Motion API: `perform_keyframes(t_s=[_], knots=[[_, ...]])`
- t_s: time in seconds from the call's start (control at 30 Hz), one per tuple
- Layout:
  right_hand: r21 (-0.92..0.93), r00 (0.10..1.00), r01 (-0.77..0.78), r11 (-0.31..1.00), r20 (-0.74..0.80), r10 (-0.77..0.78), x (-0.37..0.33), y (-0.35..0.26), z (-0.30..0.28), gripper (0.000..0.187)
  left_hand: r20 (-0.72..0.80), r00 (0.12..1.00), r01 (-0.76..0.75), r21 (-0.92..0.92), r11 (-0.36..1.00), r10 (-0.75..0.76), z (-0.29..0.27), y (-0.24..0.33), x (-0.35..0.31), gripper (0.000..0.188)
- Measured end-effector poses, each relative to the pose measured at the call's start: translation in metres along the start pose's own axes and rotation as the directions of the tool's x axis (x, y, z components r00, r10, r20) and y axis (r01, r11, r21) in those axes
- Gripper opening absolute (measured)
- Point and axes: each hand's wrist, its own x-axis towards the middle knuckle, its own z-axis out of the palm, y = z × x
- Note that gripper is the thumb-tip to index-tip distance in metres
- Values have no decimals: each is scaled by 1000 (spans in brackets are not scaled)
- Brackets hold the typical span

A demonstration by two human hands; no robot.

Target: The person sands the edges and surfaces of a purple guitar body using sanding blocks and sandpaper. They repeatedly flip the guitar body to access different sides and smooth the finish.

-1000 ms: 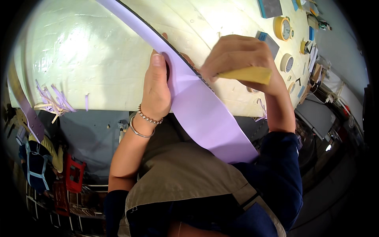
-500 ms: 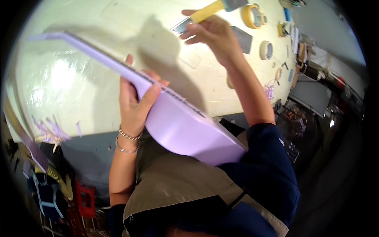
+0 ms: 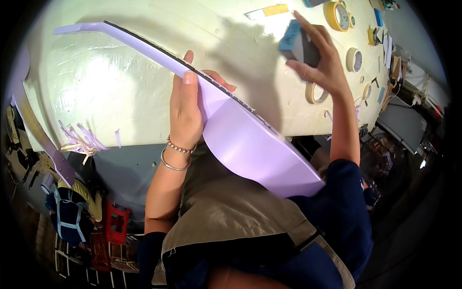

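A lilac ukulele or small guitar point(image 3: 257, 147) lies tilted across my front on its edge, its dark fretboard turned up and to the right, the headstock reaching to the upper left. My left hand point(image 3: 190, 98) is closed around its neck where it meets the body, thumb on the near side. Over the table at the right, my right hand point(image 3: 321, 60) grips a dark grey block point(image 3: 310, 50) with a blue end, thumb and fingers on opposite sides. A yellow-handled blade point(image 3: 267, 11) lies on the table to the left of the block.
Rolls of tape point(image 3: 354, 59) lie along the right of the cream-covered table point(image 3: 144, 103). Lilac and cream strips point(image 3: 83, 139) are heaped at its near left edge. Another lilac neck point(image 3: 36, 120) projects at far left. Below it are a person point(image 3: 72, 212) and a red stool point(image 3: 117, 222).
My right hand has let go of the yellow-handled blade, now on the table, and has taken hold of the grey block to its right. My left hand still holds the neck.
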Motion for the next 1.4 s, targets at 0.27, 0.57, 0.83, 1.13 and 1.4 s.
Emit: perform_keyframes(t_s=[0.27,0.57,0.83,1.13,1.4], knots=[[145,963,-47,988,268,7,-6,-67,22,71,-1,1000,-26,13,1000,26,1,2,4,67],[41,984,-5,999,179,-3,3,-80,39,62,-48,998,-27,48,999,29,0,1,4,66],[10,990,-4,1000,144,2,64,-100,68,61,-8,998,-62,-57,996,61,1,4,3,53],[202,976,-120,972,205,78,46,-100,49,63,-30,993,-112,-42,993,111,-4,-7,3,60],[69,977,-93,993,201,77,59,-110,62,59,3,986,-168,86,982,168,-6,-1,1,54]])
